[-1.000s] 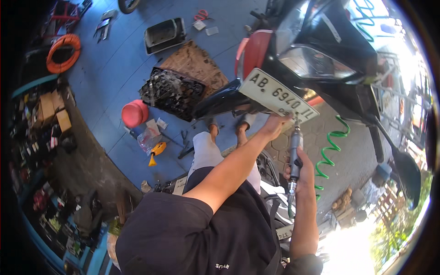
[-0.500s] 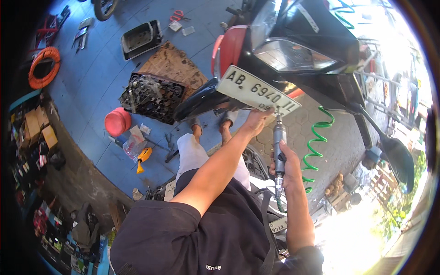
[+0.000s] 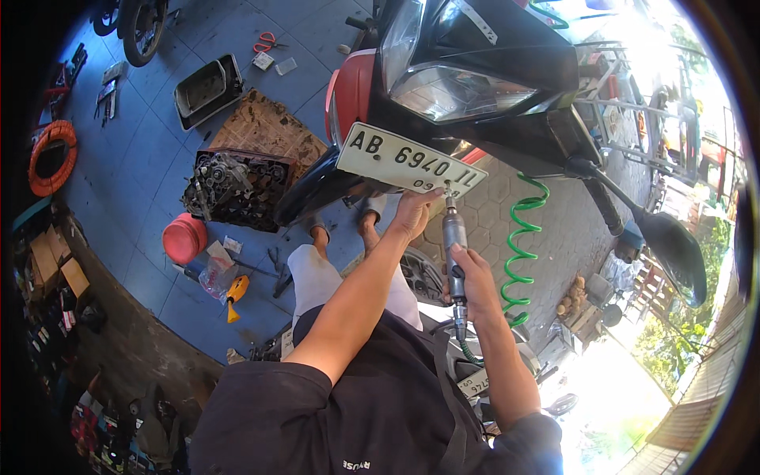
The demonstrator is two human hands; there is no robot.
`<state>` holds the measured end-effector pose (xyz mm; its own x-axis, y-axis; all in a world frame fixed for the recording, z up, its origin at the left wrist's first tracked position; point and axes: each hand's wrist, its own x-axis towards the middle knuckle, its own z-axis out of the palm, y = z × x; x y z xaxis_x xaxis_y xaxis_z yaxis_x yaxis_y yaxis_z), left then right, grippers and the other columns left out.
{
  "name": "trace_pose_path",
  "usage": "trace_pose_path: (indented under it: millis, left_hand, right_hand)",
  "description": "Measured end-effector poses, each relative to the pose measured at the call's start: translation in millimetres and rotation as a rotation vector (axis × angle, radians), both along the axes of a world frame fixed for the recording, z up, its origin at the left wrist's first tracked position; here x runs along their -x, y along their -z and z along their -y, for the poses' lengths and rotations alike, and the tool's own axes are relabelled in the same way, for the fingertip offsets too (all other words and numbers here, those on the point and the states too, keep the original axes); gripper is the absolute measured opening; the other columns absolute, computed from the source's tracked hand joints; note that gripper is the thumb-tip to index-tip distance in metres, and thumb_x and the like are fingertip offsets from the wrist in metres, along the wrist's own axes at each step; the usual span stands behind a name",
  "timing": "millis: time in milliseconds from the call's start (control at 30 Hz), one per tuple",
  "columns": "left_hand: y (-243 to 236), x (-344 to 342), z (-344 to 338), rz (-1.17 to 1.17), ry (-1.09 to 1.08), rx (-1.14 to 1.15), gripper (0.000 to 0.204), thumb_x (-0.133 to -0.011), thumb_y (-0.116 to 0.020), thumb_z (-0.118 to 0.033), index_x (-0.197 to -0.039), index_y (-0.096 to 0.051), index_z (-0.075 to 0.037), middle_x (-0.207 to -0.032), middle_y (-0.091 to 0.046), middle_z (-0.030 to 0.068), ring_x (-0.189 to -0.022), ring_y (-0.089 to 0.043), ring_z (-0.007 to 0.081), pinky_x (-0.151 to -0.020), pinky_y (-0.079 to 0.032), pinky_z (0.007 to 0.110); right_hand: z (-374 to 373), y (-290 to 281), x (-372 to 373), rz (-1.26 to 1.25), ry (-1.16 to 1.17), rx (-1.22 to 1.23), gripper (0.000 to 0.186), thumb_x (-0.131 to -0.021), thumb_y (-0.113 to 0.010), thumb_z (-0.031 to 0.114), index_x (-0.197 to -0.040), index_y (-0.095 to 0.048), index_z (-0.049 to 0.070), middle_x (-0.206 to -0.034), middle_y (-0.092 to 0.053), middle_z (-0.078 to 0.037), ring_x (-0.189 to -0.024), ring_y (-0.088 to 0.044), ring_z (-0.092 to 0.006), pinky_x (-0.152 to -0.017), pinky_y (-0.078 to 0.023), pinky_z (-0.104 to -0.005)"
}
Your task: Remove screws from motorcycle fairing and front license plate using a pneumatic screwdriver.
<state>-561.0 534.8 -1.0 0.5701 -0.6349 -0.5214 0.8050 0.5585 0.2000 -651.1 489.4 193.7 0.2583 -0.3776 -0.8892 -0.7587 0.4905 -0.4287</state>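
Note:
A white number plate (image 3: 408, 161) hangs at the front of a black and red motorbike (image 3: 475, 87). My left hand (image 3: 416, 212) reaches up and touches the plate's lower edge, fingers pinched by the tool tip. My right hand (image 3: 473, 273) grips a slim grey air tool (image 3: 454, 237) held upright, its tip at the plate's lower edge. A green coiled air hose (image 3: 518, 249) runs from the tool's base.
A dismantled engine (image 3: 233, 184) lies in a black tray on the blue floor at left. A red bowl (image 3: 184, 238), a yellow oil can (image 3: 234, 292), a grey pan (image 3: 207, 89) and an orange hose coil (image 3: 51, 158) lie around. Grey paving stretches to the right.
The view has shifted, so the motorbike and plate now sit lower and larger in the picture. My hands stay at the plate's lower edge with the tool upright.

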Motion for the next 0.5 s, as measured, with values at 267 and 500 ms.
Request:
trace_pose_path:
  millis: [267, 500]
  left_hand:
    - [28.8, 6.1, -3.8, -0.124, -0.003, 0.203, 0.023, -0.07, -0.069, 0.005, -0.088, -0.069, -0.01, -0.088, -0.069, 0.0009, -0.078, -0.058, 0.0137, -0.071, -0.042, 0.028]
    - [32.2, 4.2, -6.6, -0.239, -0.014, 0.324, 0.015, -0.073, -0.062, -0.005, -0.086, -0.069, -0.007, -0.088, -0.069, 0.0049, -0.074, -0.056, 0.0188, -0.071, -0.043, 0.03]
  right_hand:
    - [-3.1, -8.5, -10.5, 0.005, 0.107, -0.073, 0.038, -0.097, -0.063, 0.038, -0.106, -0.05, 0.004, -0.077, -0.057, -0.01, -0.046, -0.055, -0.0145, -0.04, -0.048, -0.0289]
    - [-1.8, -7.3, -8.1, -0.011, 0.044, -0.039, 0.04, -0.096, -0.063, 0.039, -0.109, -0.049, 0.004, -0.078, -0.057, -0.009, -0.047, -0.056, -0.0138, -0.04, -0.049, -0.0282]
